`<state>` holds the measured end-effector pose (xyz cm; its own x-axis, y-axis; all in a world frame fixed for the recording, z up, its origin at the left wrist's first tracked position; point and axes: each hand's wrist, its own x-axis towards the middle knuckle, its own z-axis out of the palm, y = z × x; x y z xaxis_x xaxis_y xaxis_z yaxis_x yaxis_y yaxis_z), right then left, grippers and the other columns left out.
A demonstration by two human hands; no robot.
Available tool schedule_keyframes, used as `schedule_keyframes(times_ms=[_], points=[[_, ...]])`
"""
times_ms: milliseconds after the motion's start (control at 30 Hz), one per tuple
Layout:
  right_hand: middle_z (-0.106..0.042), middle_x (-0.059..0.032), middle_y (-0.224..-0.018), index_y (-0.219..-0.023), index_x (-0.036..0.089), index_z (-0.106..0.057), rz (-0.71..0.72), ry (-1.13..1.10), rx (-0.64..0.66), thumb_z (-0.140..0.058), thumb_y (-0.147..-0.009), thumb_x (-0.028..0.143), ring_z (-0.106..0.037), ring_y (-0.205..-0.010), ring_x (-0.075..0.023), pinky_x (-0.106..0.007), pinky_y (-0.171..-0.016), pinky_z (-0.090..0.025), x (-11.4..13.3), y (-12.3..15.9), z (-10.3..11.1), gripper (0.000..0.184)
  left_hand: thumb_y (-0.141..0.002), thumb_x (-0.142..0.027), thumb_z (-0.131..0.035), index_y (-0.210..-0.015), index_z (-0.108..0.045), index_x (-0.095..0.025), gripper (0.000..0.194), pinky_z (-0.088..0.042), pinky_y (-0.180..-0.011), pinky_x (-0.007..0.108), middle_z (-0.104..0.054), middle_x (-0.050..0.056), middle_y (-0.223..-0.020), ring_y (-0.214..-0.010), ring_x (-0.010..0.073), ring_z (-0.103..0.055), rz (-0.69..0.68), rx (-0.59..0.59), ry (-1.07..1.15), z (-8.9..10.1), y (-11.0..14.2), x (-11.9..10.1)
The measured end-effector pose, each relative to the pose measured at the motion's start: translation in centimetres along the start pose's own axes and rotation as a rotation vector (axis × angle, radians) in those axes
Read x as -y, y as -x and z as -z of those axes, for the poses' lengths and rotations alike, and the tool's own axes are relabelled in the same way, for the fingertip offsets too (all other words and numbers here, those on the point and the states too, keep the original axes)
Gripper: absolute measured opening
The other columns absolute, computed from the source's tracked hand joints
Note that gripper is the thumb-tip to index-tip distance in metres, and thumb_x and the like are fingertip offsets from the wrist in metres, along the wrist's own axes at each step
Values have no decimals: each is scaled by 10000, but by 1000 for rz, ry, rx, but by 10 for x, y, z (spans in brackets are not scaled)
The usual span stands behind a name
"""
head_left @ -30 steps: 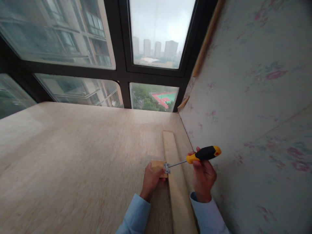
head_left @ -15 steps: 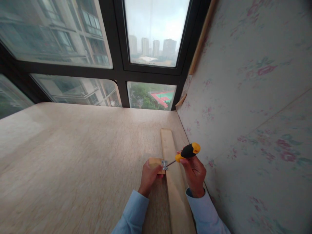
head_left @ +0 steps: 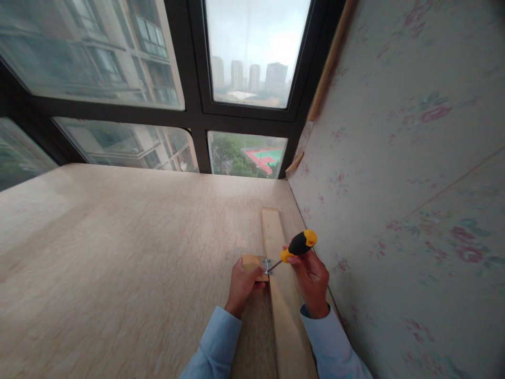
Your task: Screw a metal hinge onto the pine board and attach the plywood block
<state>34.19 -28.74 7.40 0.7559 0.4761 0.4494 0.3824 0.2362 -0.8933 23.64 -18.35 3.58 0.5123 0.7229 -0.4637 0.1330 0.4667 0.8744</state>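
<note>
My right hand (head_left: 311, 276) is closed on a yellow and black screwdriver (head_left: 299, 246), its shaft slanting down to the left. The tip meets a small metal hinge (head_left: 267, 266), near its lower left part. That hinge spans the seam between a short wood block (head_left: 252, 260) and a long wooden board (head_left: 282, 300). Gripping the block from the left, my left hand (head_left: 244, 281) has its thumb on top, close to the hinge, and fingertips showing below the block's lower edge. Whether a screw sits under the tip is too small to tell.
The block and board lie on a beige marble-look ledge (head_left: 138, 252). Close on the right rises a wall with floral paper (head_left: 394, 184), its edge peeling near the corner. Dark window frames (head_left: 244, 118) border the far side of the ledge.
The screwdriver handle and my right hand have moved slightly left, and the tip has shifted from the hinge's right side toward its lower left. My left hand keeps its hold on the block.
</note>
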Motion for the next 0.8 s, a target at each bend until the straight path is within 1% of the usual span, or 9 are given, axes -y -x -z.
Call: schedule_keyframes(times_ms=[100,300,600,800], points=[[-788,-75,-942,-994,204,-748,-16,7,-19,-714,-831,348,-743,-816,-249,-364,-716,-616,-4,1,1,220,-728,-124,-693,-951,-611,-124,238,-580,-475,255,-743,59,-825,-668,198,-717,4,-9,3,0,0,0],[-780,-67,-980,-1033,208,-731,-7,-36,-54,-702,-847,313,-735,-857,-239,-360,-751,-606,-13,4,3,215,-716,-131,-706,-938,-612,-125,242,-583,-482,255,-743,55,-814,-666,198,-719,-5,8,27,1,-2,2],[-781,-63,-953,-999,205,-729,-3,4,-39,-706,-844,324,-734,-847,-233,-348,-749,-602,-5,0,1,197,-693,-147,-714,-930,-619,-127,256,-583,-482,263,-748,58,-822,-678,211,-722,-25,12,23,1,-1,3],[-780,-71,-952,-1012,195,-726,-21,-3,-61,-708,-839,352,-733,-844,-238,-364,-754,-601,-12,1,0,234,-689,-127,-717,-904,-623,-131,235,-575,-469,262,-739,50,-782,-640,201,-713,-15,5,27,1,-2,3]])
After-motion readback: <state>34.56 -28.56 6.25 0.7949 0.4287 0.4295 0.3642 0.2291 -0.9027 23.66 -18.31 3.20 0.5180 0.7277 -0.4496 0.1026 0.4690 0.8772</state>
